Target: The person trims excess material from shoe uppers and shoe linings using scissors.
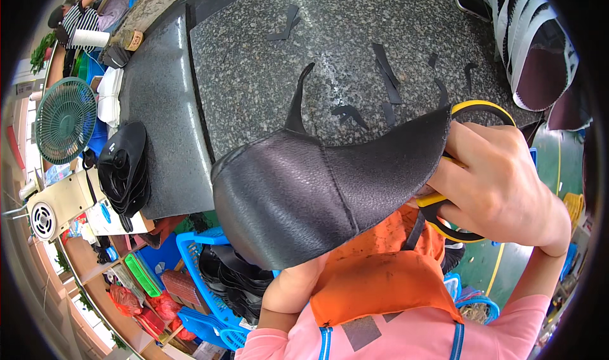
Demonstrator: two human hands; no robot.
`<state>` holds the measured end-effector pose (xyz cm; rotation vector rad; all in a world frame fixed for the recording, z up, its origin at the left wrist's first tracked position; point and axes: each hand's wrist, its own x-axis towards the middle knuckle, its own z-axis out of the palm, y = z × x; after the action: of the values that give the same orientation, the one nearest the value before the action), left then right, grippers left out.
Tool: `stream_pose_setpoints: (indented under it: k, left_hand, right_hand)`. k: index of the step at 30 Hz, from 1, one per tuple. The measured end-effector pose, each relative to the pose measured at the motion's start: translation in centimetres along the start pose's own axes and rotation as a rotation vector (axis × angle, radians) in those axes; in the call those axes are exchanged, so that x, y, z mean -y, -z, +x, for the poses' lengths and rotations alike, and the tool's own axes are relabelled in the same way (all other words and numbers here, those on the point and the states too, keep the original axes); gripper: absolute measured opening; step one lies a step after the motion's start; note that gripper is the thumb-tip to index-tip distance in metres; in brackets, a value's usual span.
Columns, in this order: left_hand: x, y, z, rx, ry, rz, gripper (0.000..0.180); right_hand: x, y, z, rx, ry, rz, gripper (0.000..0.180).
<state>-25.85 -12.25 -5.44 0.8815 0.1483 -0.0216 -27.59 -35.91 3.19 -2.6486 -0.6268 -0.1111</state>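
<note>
Leftmost, a green fan point(65, 120) beside a stack of black pieces point(125, 170) on the granite table point(254, 74); below, a blue basket point(209, 296) of more black pieces. Centre: black leather piece point(304, 195), curved, held up over the table edge, a thin trimmed strip curling from its top. Left hand point(292, 287) mostly hidden beneath it; grip cannot be told. Right hand point(501, 185) clenched around yellow-handled scissors point(463, 170) at the piece's right edge. Black offcuts point(387, 74) scattered on the table.

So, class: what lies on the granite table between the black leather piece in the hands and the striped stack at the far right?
In the head view, thin black offcut strips lie scattered on the granite table between the black leather piece and the striped stack.
</note>
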Motion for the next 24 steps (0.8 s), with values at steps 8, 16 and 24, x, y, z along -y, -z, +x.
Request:
stream_pose_setpoints:
  k: [8, 16, 24]
  left_hand:
    - [0.5, -0.5, -0.3, -0.086, 0.008, 0.123, 0.036]
    - [0.1, -0.2, -0.5, -0.114, 0.104, 0.099, 0.036]
    - [-0.3, -1.1, -1.1, -0.04, 0.16, -0.006, 0.036]
  right_hand:
    - [-0.2, -1.0, -0.1, -0.098, 0.054, -0.078, 0.035]
    - [-0.4, -0.9, -0.3, -0.082, 0.076, -0.158, 0.034]
    - [-0.7, -2.8, -1.3, -0.102, 0.083, -0.136, 0.034]
